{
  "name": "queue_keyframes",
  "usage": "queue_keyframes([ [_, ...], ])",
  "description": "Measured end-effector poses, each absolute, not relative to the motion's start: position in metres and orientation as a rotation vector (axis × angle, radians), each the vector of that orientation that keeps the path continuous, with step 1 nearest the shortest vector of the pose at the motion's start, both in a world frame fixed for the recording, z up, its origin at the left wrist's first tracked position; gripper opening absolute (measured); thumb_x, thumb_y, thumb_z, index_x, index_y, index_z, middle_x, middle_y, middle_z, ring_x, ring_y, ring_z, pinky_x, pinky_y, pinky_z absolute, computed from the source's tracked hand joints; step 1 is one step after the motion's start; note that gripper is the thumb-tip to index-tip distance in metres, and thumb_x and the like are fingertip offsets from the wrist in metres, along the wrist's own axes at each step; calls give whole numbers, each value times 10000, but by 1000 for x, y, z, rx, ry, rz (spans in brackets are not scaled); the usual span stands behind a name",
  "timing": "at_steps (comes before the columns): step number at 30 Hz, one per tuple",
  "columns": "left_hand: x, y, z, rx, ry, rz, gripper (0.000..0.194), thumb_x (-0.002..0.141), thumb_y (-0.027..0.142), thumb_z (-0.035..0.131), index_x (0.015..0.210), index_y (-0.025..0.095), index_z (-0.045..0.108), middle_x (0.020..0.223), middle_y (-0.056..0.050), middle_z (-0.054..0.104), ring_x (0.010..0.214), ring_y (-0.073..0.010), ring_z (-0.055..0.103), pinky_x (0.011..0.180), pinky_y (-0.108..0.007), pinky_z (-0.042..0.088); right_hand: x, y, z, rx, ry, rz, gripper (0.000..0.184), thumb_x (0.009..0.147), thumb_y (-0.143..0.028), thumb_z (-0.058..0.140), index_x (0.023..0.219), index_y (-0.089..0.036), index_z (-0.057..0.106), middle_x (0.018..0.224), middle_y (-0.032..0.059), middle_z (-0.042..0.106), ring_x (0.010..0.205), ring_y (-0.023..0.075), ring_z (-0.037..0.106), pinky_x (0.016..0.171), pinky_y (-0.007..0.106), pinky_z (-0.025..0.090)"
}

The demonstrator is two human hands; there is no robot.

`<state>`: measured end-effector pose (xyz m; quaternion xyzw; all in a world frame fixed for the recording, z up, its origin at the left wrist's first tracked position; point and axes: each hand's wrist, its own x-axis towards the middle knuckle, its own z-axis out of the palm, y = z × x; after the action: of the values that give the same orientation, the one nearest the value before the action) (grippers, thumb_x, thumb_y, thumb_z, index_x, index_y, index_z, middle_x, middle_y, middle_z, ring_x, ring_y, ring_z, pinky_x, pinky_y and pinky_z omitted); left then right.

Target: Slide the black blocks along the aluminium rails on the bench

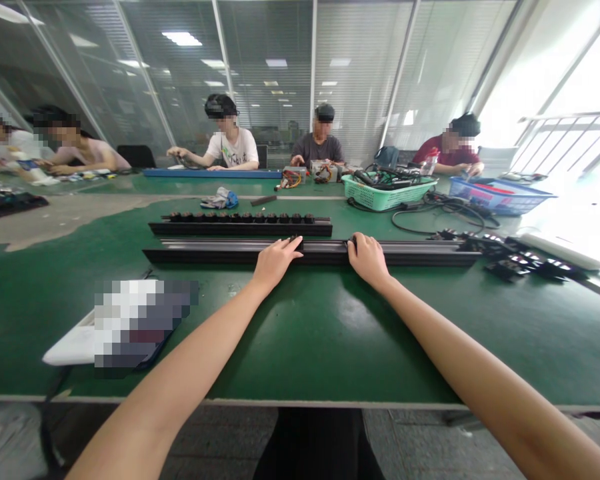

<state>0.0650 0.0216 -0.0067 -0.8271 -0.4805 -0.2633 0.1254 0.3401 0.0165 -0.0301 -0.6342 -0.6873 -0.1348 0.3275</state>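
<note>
A long black metal rail point(420, 254) lies across the green workbench point(300, 340) in front of me. My left hand point(276, 261) grips it left of centre, with fingers over its top near a small black part point(295, 243). My right hand point(367, 259) holds the same rail a short way to the right. Just behind it lies a second black rail point(240, 229), carrying a row of several small black knobbed fittings point(240, 218) along its far side.
Several black parts with shiny tops point(517, 260) lie right of the rails. A pixelated item on a white object point(130, 323) sits front left. Farther off are a green basket of cables point(387, 193), a blue basket point(497, 195) and several seated people working.
</note>
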Motion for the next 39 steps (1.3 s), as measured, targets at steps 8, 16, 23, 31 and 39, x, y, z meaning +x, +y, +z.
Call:
queue_keyframes([
  [8, 64, 36, -15, -2412, -1370, -788, 477, 1057, 352, 586, 1532, 312, 562, 1479, -61, 657, 1367, -295, 624, 1135, -444, 535, 348, 36, -34, -1578, -1828, -328, 362, 1037, -346, 367, 1167, -151, 643, 1065, 196, 731, 1042, 335, 646, 1021, 478, 463],
  [16, 63, 32, -16, -2468, -1255, -773, 564, 1096, 355, 405, 1639, 202, 388, 1521, -162, 604, 1426, -264, 570, 1316, -607, 168, 349, 39, -31, -1554, -1835, -299, 350, 1052, -337, 354, 1148, -180, 653, 1069, 152, 749, 1026, 289, 665, 1114, 484, 415],
  [23, 67, 21, -13, -2476, -1297, -725, 583, 1087, 487, 433, 1625, 262, 413, 1579, -181, 540, 1453, -306, 539, 1286, -677, 113, 349, 34, -26, -1616, -1833, -289, 319, 1054, -355, 378, 1121, -217, 658, 1034, 126, 735, 1009, 290, 650, 945, 402, 483],
  [31, 68, 19, -13, -2471, -1324, -716, 523, 1095, 451, 406, 1571, 248, 487, 1584, -181, 533, 1489, -297, 498, 1290, -673, 92, 355, 35, -20, -1613, -1872, -206, 260, 1035, -333, 447, 1087, -206, 667, 994, 113, 737, 907, 262, 663, 807, 325, 457],
  [39, 67, 18, -15, -2460, -1328, -711, 473, 1104, 398, 380, 1531, 257, 527, 1595, -167, 525, 1481, -288, 506, 1288, -666, 128, 351, 33, -20, -1602, -1872, -236, 256, 1037, -308, 421, 1070, -198, 649, 1004, 124, 740, 921, 263, 663, 849, 340, 475],
])
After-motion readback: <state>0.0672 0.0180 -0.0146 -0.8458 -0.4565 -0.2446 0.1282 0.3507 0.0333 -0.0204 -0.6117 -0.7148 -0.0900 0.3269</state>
